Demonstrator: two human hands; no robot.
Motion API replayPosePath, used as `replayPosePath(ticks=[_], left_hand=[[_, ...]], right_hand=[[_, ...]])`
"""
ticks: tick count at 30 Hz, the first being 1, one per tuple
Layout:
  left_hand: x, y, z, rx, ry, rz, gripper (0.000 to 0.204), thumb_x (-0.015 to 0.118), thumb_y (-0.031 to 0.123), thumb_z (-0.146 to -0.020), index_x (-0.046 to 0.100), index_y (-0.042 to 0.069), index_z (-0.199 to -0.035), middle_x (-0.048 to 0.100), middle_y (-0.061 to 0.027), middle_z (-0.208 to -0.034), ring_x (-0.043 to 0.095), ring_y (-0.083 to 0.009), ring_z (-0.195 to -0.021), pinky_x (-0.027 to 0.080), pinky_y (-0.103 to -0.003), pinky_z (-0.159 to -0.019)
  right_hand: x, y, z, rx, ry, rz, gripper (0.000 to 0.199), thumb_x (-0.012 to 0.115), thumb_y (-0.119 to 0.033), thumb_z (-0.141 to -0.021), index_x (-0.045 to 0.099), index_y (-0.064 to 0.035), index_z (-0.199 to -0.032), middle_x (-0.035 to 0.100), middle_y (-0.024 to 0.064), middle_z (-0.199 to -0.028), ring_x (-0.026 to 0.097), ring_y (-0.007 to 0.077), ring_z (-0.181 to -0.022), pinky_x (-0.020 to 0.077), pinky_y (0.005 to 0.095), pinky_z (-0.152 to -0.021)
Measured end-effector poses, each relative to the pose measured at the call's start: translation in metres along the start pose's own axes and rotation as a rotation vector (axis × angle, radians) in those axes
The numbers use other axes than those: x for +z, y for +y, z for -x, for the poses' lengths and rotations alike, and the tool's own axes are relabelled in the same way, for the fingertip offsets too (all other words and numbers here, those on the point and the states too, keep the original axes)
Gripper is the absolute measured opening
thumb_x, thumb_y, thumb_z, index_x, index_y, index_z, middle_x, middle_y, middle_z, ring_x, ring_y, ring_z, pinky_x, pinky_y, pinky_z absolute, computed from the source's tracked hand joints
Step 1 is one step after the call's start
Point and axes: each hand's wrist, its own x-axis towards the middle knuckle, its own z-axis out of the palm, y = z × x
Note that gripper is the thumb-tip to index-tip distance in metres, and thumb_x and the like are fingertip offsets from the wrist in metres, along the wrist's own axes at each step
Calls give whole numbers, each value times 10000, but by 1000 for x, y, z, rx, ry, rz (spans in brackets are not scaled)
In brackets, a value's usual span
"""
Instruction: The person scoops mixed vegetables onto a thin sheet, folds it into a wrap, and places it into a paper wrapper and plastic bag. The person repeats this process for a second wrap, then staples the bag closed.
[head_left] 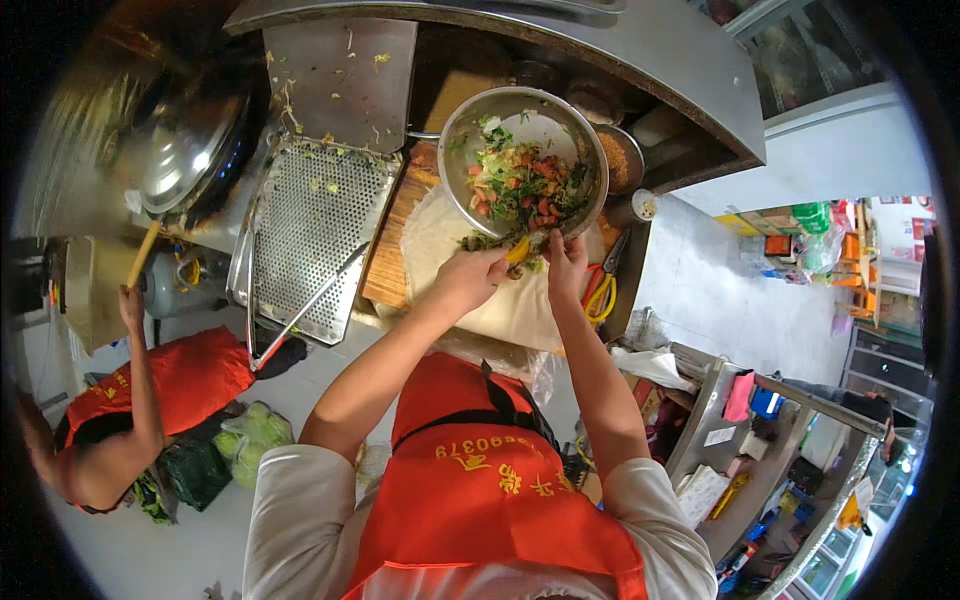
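A steel mixing bowl of chopped greens, sprouts and reddish pieces is tilted toward me over a wooden board. Beneath it spreads a thin pale sheet that looks like flatbread, with some filling on it by the bowl's near rim. My left hand is closed there around something yellow, too small to make out. At the bowl's near right rim, my right hand is closed with its fingertips on the edge. Just right of it lie yellow-handled scissors.
A perforated steel tray with tongs stands left of the board. A bowl of brown crumbs and a small metal cup stand right. At far left, a co-worker holds a wooden handle by a wok.
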Motion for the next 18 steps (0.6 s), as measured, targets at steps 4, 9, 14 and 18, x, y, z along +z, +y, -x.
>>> replayPosePath(ticks=[4, 9, 14, 18], left_hand=[[5, -19, 5, -109, -18, -37, 342, 523, 325, -976, 652, 154, -1243, 714, -139, -974, 659, -335, -924, 514, -421, -803], [4, -40, 9, -125, 29, -23, 364, 521, 298, -982, 631, 120, -1280, 698, -146, -1115, 664, -317, -979, 513, -409, -826], [16, -101, -1, -309, -123, 584, 398, 554, 245, -996, 581, 13, -1317, 610, -27, -746, 524, -117, -671, 450, -266, -644], [-2, -86, 21, -442, 7, 803, 309, 506, 228, -1003, 632, 40, -1214, 518, 4, -678, 452, -83, -617, 372, -242, -574]], right_hand=[[-10, -11, 1, 50, 43, 72, 281, 606, -261, -992, 597, -26, -1145, 633, 9, -972, 607, 100, -848, 556, 315, -806], [-30, -11, -10, -23, -19, 126, 289, 627, -283, -978, 602, -20, -1097, 622, 17, -938, 620, 117, -831, 574, 338, -833], [-40, -24, -21, -59, 11, 325, 217, 611, -196, -978, 597, -10, -1087, 634, 29, -924, 638, 137, -800, 583, 342, -805], [-32, -51, -30, 9, 21, 84, 208, 615, -166, -951, 611, 8, -1064, 663, 73, -974, 678, 176, -813, 607, 330, -739]])
